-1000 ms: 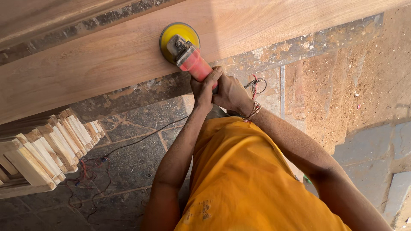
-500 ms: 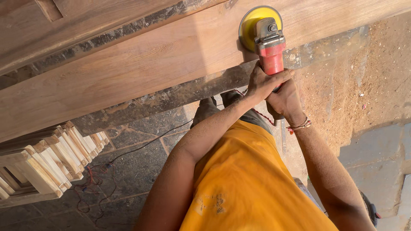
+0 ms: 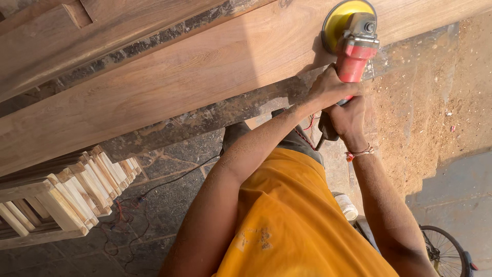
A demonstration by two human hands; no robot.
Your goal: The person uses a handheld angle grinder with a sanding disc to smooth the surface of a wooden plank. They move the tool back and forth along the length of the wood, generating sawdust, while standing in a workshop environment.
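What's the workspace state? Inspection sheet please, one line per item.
Surface: long wooden plank, grain bare, dusty edge.
Job's things: red sander with yellow disc flat on the plank.
Clutter: stacked wood pieces; small white container on the ground.
Grip: left hand and right hand both closed on the sander body.
Cables: thin black cable across stone floor.
Surroundings: sawdust-covered ground; bicycle wheel at lower right.
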